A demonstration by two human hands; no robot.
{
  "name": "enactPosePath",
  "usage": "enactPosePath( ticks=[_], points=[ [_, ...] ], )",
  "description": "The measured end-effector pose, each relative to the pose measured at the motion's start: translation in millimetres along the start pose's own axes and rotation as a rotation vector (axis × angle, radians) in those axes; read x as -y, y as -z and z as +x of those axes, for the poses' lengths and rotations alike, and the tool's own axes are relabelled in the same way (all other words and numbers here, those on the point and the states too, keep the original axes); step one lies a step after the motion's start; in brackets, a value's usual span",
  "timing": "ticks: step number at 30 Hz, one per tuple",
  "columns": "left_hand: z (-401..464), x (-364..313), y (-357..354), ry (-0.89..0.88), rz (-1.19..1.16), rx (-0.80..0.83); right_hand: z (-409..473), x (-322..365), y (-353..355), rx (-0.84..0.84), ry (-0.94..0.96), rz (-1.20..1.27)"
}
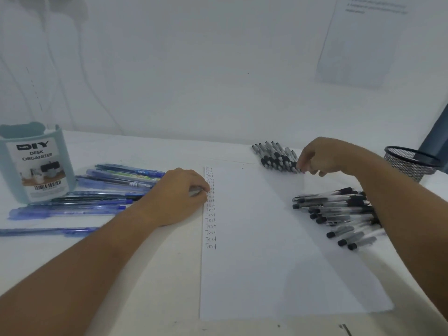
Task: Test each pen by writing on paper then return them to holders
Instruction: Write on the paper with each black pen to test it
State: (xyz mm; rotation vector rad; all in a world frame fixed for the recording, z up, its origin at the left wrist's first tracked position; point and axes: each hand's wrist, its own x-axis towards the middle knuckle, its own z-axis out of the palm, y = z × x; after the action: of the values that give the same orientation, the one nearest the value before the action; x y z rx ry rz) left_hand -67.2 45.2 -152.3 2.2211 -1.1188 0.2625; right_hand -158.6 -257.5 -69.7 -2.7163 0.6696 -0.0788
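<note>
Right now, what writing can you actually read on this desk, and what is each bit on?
"DIY DESK ORGANIZER": label of the pale blue holder.
"Test": handwritten again and again in a column down the left edge of the paper; the top lines are too blurred.
Barcode digits on that label: too small.
Print on the blue pens: blurred.
Wall sheet: text unreadable.

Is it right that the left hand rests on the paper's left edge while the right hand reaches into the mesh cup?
Not quite. In the head view the right hand reaches the far pile of black pens, not the mesh cup. The left hand rests at the paper's left edge.
</note>
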Motion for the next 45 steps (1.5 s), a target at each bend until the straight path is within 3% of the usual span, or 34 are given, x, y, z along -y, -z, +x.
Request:
enactPosePath(
  ticks=[3, 7, 28, 35, 39, 45],
  points=[
    [-1, -1, 0, 0.003, -0.014, 0.002, -29, -2, 2, 0.147, 0.072, 0.012],
    [-2, -1, 0, 0.010, -0.010, 0.004, -46, -9, -2, 0.201, 0.105, -0.060],
    [-1, 1, -1, 0.012, -0.008, -0.009, -51, -16, -11, 0.125, 0.183, -0.162],
    [-2, 0, 0, 0.024, -0.025, -0.003, -49, -12, -20, -0.030, 0.265, -0.131],
    [-3, 0, 0, 0.027, -0.007, 0.002, -51, 1, -32, -0.226, 0.373, 0.106],
    [-5, -1, -2, 0.036, -0.003, -0.004, -49, 9, -53, -0.331, 0.561, -0.005]
  ],
)
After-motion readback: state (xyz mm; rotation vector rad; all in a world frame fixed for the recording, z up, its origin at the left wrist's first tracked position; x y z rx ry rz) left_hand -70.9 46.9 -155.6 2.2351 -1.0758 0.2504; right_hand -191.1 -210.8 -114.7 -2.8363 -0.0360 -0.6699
